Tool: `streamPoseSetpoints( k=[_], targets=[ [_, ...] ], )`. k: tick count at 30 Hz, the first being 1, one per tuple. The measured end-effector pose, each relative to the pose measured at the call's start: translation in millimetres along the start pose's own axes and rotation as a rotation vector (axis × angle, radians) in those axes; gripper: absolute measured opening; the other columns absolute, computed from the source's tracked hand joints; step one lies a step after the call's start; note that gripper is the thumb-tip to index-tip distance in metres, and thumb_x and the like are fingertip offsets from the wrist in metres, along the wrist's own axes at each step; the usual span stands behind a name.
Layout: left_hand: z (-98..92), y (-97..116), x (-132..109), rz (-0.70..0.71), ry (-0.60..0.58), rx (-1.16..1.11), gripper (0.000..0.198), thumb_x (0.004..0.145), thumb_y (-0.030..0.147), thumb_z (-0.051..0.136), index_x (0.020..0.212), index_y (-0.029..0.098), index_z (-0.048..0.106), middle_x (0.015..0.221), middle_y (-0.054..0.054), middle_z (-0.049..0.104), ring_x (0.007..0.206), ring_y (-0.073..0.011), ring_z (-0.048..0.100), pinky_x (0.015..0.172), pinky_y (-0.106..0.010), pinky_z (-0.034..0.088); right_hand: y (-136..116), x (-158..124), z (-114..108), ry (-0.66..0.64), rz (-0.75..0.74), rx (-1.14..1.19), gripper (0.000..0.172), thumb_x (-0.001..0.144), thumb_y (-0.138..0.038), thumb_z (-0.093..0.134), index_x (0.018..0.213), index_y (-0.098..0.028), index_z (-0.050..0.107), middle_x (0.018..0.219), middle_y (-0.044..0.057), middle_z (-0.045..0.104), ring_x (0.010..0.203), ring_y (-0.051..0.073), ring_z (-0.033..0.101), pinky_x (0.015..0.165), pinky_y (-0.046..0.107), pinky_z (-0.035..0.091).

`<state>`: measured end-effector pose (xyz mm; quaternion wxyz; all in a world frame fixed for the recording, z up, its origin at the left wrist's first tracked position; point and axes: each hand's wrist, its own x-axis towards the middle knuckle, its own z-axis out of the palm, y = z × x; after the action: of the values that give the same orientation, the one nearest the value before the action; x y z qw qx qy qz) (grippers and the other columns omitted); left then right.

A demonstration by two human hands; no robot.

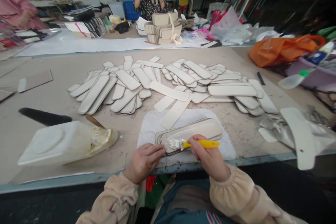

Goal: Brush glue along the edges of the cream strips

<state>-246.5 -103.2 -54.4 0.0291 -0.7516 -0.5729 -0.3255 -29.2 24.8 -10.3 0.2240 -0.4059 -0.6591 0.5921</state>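
Note:
My right hand grips a paintbrush by its yellow handle. White paste clogs the bristles, which touch the top of a stack of long rounded pieces. A wet white smear runs along that top piece. At the stack's left end, my left hand has its closed fingers on the edge, close to the bristles; its thumb is partly hidden. Under the stack lies a white cloth. Just behind it, loose off-white strips overlap one another.
A cut-open white plastic jug with paste at its mouth lies at left, beside a black handle. Piles of off-white pieces spread across the table. Plastic wrap and an orange bag are at right. A masked person sits opposite.

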Motion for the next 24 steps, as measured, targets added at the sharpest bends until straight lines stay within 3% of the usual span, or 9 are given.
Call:
streamPoseSetpoints(
  k=[7, 10, 13, 16, 18, 21, 24],
  targets=[
    [-2.1, -1.4, 2.2, 0.005, -0.016, -0.029, 0.020, 0.090, 0.015, 0.056, 0.105, 0.019, 0.069, 0.103, -0.008, 0.072, 0.082, -0.0156, 0.064, 0.073, -0.028, 0.056, 7.8, 5.8, -97.1, 0.396, 0.005, -0.363, 0.034, 0.090, -0.050, 0.046, 0.083, -0.019, 0.059, 0.046, -0.005, 0.045, 0.043, 0.012, 0.045, 0.047, 0.025, 0.035],
    [-0.7, -3.9, 0.9, 0.037, -0.014, -0.011, 0.021, 0.091, 0.015, 0.053, 0.105, 0.019, 0.069, 0.103, -0.007, 0.072, 0.084, -0.0157, 0.065, 0.074, -0.028, 0.056, 8.0, -1.4, -114.9, 0.505, -0.093, -0.556, 0.032, 0.092, -0.046, 0.046, 0.084, -0.019, 0.061, 0.056, -0.001, 0.057, 0.050, 0.014, 0.053, 0.052, 0.027, 0.040],
    [0.9, -5.8, -0.4, 0.063, 0.001, 0.014, 0.021, 0.093, 0.017, 0.052, 0.105, 0.019, 0.068, 0.102, -0.007, 0.072, 0.085, -0.0151, 0.066, 0.074, -0.027, 0.057, 8.5, -6.4, -103.0, 0.514, -0.330, -0.829, 0.025, 0.093, -0.038, 0.048, 0.093, -0.018, 0.064, 0.076, 0.006, 0.068, 0.066, 0.017, 0.062, 0.064, 0.028, 0.044],
    [1.3, -7.0, -1.5, 0.073, 0.005, 0.022, 0.022, 0.093, 0.018, 0.050, 0.106, 0.020, 0.068, 0.103, -0.006, 0.072, 0.086, -0.0143, 0.066, 0.075, -0.025, 0.057, 7.6, -8.3, -71.0, 0.377, -0.513, -1.113, 0.018, 0.091, -0.026, 0.050, 0.088, -0.018, 0.065, 0.067, 0.006, 0.065, 0.061, 0.018, 0.059, 0.059, 0.028, 0.040],
    [1.4, -8.3, -2.7, 0.076, 0.004, 0.024, 0.023, 0.093, 0.018, 0.050, 0.107, 0.021, 0.068, 0.104, -0.006, 0.072, 0.086, -0.0145, 0.066, 0.075, -0.024, 0.057, 4.5, -10.5, -44.1, 0.246, -0.589, -1.185, 0.017, 0.089, -0.018, 0.049, 0.081, -0.017, 0.064, 0.063, 0.006, 0.061, 0.059, 0.017, 0.056, 0.056, 0.028, 0.038],
    [2.3, -10.4, -4.3, 0.076, 0.005, 0.022, 0.023, 0.093, 0.019, 0.051, 0.109, 0.022, 0.067, 0.104, -0.005, 0.072, 0.085, -0.0159, 0.066, 0.074, -0.026, 0.058, -4.3, -15.9, -5.6, 0.075, -0.671, -1.109, 0.016, 0.086, -0.015, 0.050, 0.075, -0.018, 0.060, 0.061, 0.005, 0.059, 0.059, 0.017, 0.055, 0.056, 0.029, 0.038],
    [2.6, -9.0, -3.8, 0.046, -0.001, 0.003, 0.024, 0.091, 0.021, 0.054, 0.112, 0.025, 0.066, 0.104, -0.003, 0.072, 0.083, -0.0170, 0.067, 0.071, -0.028, 0.059, -15.7, -21.4, 17.7, -0.028, -0.684, -0.844, 0.014, 0.088, -0.020, 0.049, 0.082, -0.020, 0.061, 0.067, 0.004, 0.063, 0.064, 0.017, 0.059, 0.059, 0.029, 0.043]
  ],
)
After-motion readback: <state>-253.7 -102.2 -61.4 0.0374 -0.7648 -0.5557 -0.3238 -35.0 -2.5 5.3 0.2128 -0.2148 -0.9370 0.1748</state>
